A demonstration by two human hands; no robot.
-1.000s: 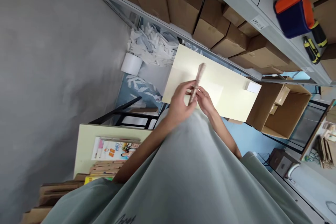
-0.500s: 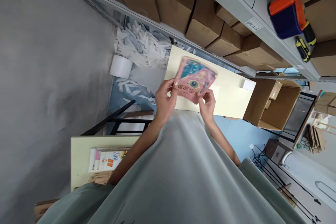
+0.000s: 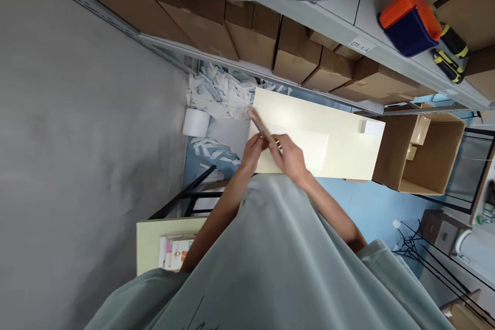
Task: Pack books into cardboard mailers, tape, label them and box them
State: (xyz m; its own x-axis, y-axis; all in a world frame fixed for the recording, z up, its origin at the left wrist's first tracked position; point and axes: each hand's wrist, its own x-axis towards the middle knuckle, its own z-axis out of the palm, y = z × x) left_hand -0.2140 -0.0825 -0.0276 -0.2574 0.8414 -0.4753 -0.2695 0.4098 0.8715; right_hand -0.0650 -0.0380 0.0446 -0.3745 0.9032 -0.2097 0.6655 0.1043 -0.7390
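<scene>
Turned nearly edge-on above the pale table (image 3: 348, 152) is a thin book (image 3: 259, 121), its spine or page edge toward me and slightly blurred. My left hand (image 3: 253, 151) is closed on its lower end from the left side. From the right, my right hand (image 3: 289, 155) grips the same end, fingers bent round it. The picture cover is out of sight at this angle. Beneath and to the right of my hands lies a white sheet (image 3: 317, 148) on the tabletop.
A small white block (image 3: 372, 127) sits at the table's right end, beside an open cardboard box (image 3: 433, 160). Shelves of brown cartons (image 3: 297, 54) run along the far side. Paper scraps (image 3: 220, 90) and a white roll (image 3: 196, 122) lie left. More books (image 3: 180, 252) rest on another table.
The book has swung from showing its pink illustrated cover to nearly edge-on. My right hand has moved left, close to my left hand. The view has shifted a little.
</scene>
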